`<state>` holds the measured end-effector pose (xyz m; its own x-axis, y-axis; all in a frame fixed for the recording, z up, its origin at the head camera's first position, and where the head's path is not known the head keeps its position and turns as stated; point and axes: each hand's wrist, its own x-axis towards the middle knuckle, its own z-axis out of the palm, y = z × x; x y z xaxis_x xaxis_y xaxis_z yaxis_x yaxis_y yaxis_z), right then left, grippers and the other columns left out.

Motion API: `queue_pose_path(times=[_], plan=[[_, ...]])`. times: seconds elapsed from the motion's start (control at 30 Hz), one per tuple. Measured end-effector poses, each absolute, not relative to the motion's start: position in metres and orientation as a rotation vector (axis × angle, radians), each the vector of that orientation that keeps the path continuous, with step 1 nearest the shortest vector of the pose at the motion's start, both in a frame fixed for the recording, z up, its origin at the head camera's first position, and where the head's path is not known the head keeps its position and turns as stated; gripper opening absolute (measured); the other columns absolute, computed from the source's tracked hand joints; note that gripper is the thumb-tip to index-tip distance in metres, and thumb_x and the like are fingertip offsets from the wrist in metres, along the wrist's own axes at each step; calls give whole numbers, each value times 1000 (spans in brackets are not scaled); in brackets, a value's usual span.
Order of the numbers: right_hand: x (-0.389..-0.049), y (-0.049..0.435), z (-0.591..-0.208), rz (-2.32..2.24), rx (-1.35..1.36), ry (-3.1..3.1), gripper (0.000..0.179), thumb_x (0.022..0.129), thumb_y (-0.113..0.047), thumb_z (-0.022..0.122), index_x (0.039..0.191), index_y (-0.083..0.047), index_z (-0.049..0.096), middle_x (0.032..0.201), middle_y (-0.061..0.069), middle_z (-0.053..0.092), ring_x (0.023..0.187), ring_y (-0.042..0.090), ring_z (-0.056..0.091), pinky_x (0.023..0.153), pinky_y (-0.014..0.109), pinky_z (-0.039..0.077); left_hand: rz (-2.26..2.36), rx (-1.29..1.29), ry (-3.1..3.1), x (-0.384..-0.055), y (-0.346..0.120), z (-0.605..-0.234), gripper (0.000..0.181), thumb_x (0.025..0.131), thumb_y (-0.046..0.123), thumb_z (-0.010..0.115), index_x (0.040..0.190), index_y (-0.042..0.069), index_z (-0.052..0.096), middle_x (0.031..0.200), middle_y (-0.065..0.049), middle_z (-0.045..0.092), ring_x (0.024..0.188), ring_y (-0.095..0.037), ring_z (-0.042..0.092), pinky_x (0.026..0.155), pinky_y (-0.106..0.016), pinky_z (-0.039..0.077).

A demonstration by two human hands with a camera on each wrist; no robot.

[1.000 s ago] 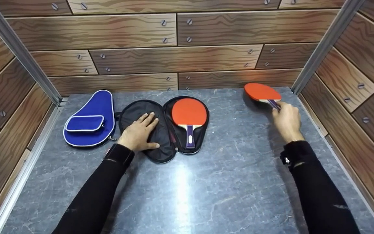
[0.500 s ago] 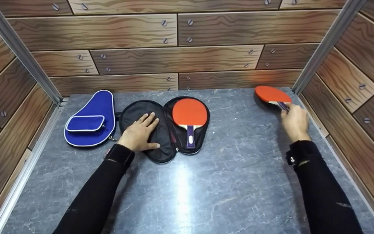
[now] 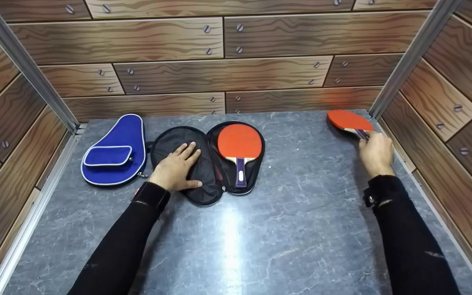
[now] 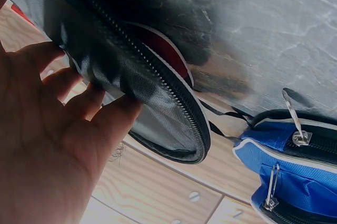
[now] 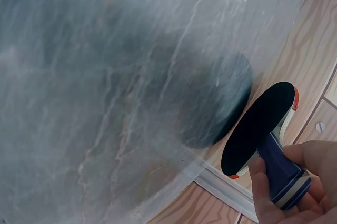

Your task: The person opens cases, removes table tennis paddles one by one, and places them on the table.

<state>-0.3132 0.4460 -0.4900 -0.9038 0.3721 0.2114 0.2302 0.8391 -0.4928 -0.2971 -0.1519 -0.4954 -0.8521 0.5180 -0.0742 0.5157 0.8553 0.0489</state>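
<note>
My left hand rests with spread, straight fingers on the black inner flap of an opened paddle case. In the case's other half lies a table tennis paddle, red face up, its purple handle toward me. At the far right, my right hand grips a second table tennis paddle by its purple handle. The right wrist view shows that paddle's black underside tilted above the table, apart from its shadow. Left of the opened case lies a blue paddle case with a small zipped pocket.
The grey marbled table is bounded by a wood-patterned back wall and side walls. Metal profiles stand in the corners. Zip pulls of the blue case show in the left wrist view.
My right hand has moved to the right and slightly toward me, carrying the second table tennis paddle with it. The left hand stays on the flap.
</note>
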Motion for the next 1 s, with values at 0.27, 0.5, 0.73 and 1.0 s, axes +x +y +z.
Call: queue_pose_path(times=[0.27, 0.5, 0.73, 1.0], plan=[[-314, 452, -492, 675, -437, -2730, 42, 111, -5, 62, 149, 8, 73, 143, 44, 72, 131, 69, 70, 109, 77, 57, 21, 822, 2945, -299, -151, -496, 107, 102, 61, 86, 181, 3, 42, 193, -25, 31, 180, -49, 34, 139, -68, 45], [-315, 457, -492, 652, -433, -2772, 41, 111, -6, 69, 150, 7, 74, 147, 41, 72, 136, 68, 68, 116, 77, 55, 24, 817, 2947, -298, -150, -495, 107, 102, 60, 86, 181, 3, 42, 193, -24, 31, 180, -49, 34, 138, -69, 46], [-317, 458, -494, 635, -397, -2861, 41, 109, -1, 69, 149, 10, 72, 146, 46, 68, 136, 70, 66, 115, 78, 56, 24, 813, 2945, -297, -152, -495, 107, 102, 60, 86, 181, 2, 42, 193, -25, 31, 180, -49, 34, 139, -68, 45], [-316, 464, -501, 614, -375, -2938, 40, 107, 0, 68, 145, 12, 70, 137, 51, 68, 128, 73, 67, 110, 78, 57, 29, 828, 2953, -296, -151, -495, 106, 102, 59, 86, 180, 2, 43, 193, -25, 33, 179, -50, 35, 138, -69, 46]])
